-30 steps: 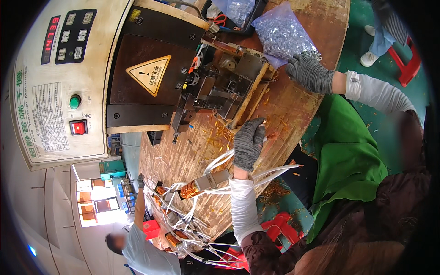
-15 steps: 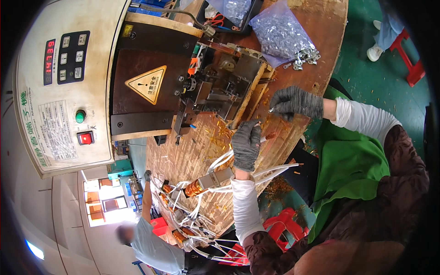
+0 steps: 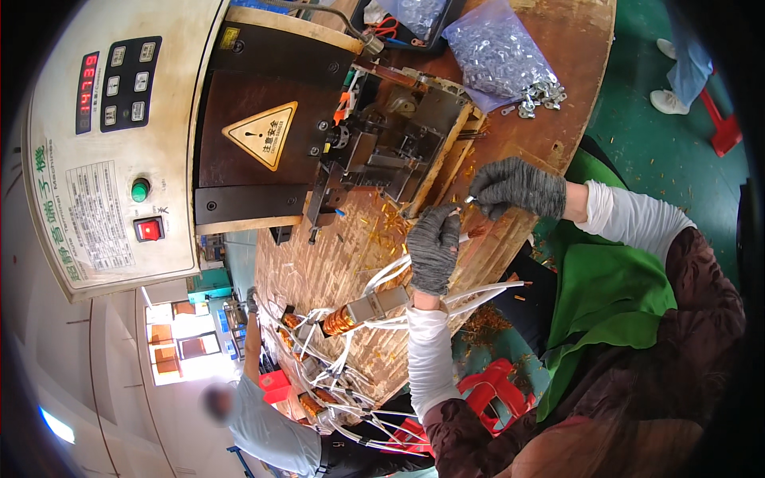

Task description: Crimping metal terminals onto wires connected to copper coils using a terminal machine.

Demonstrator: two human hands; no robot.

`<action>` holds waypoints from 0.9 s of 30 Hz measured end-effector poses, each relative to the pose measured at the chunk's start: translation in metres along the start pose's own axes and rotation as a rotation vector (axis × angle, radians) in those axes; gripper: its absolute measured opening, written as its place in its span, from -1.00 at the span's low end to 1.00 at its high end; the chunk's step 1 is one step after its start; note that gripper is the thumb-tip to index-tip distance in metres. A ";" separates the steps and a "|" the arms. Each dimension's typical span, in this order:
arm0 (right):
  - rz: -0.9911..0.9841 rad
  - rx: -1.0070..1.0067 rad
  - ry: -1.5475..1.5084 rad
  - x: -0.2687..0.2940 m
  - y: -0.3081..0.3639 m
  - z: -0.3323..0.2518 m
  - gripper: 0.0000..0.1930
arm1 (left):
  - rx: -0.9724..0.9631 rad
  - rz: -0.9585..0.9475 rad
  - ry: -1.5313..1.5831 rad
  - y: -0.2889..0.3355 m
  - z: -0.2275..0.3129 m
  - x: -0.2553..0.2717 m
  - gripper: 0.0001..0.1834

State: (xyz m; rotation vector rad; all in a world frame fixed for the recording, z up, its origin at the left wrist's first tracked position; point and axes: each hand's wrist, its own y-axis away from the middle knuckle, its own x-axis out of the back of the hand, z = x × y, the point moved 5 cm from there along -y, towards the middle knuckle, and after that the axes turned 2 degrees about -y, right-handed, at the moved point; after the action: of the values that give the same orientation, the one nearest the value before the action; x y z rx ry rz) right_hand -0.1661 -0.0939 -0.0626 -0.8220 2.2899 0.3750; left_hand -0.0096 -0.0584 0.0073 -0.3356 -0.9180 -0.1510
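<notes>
My right hand [image 3: 522,189], in a grey knit glove, is the upper one in the picture. Its thumb and fingers pinch a small silvery metal terminal [image 3: 470,199]. Just below it, my left hand [image 3: 434,248], gloved alike, is closed around a white wire [image 3: 464,237] whose bare copper end sticks out beside the fingers. The fingertips of both hands nearly meet in front of the terminal press [image 3: 398,151]. White wires run from under my left hand to a copper-wound coil [image 3: 341,320] on the wooden table [image 3: 311,271].
A clear bag of metal terminals [image 3: 498,56] spills some onto the tabletop. Near it sits a black tray [image 3: 434,36] with red-handled scissors [image 3: 386,28]. Copper scraps lie about. More wired coils [image 3: 315,402] and a co-worker [image 3: 275,426] are farther down the table. A red stool [image 3: 494,390] stands below.
My right hand has come closer to my left, bringing the terminal near the left fingertips. The whole view has shifted slightly. Both hands keep their grip.
</notes>
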 end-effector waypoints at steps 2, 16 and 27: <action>0.020 -0.014 -0.026 0.000 -0.001 0.004 -0.87 | -0.023 0.009 0.007 0.000 -0.001 -0.001 -0.85; 0.101 0.095 0.058 -0.010 0.004 0.009 -0.91 | -0.008 0.067 -0.008 0.004 -0.001 -0.002 -0.84; 0.099 0.207 0.109 -0.014 0.001 0.004 -0.92 | -0.018 0.113 -0.017 0.002 0.006 -0.001 -0.86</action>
State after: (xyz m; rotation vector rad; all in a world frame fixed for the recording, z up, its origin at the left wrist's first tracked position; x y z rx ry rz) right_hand -0.1564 -0.0848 -0.0558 -0.6404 2.4272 0.1353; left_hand -0.0141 -0.0541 0.0099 -0.4052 -0.9131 -0.0532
